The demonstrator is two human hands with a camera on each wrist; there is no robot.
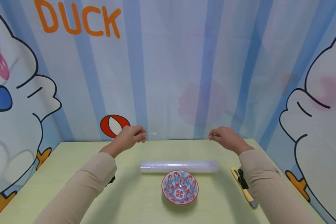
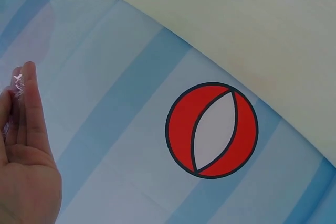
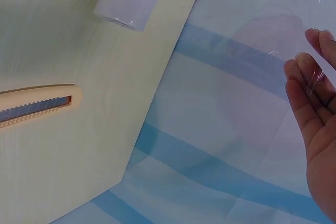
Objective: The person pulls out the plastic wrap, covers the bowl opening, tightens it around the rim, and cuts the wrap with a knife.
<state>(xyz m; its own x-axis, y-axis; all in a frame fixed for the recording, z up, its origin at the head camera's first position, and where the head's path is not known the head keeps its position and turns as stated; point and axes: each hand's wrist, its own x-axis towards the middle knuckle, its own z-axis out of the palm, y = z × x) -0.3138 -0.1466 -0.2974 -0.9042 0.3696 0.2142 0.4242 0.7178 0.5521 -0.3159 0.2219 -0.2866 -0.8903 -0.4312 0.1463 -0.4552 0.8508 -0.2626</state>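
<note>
A thin clear sheet of cling film [image 1: 154, 133] shows only as faint glints; its outline is hard to make out. My left hand [image 1: 130, 137] pinches one side of it above the far left of the table. On the other side my right hand [image 1: 226, 139] pinches the film too, at about the same height. Glints of the film [image 2: 18, 83] lie at the left fingers, and others [image 3: 316, 77] at the right fingers. Below and between the hands, a roll of cling film [image 1: 179, 166] lies crosswise. Just in front of it a red-and-blue patterned bowl [image 1: 180, 187] stands upright.
A yellow utility knife [image 1: 249, 196] lies beside my right forearm, partly covered by it; its toothed blade slot shows in the right wrist view. The pale table [image 1: 81, 161] ends at a striped blue curtain [image 1: 168, 77] printed with a red-and-white ball [image 1: 106, 126].
</note>
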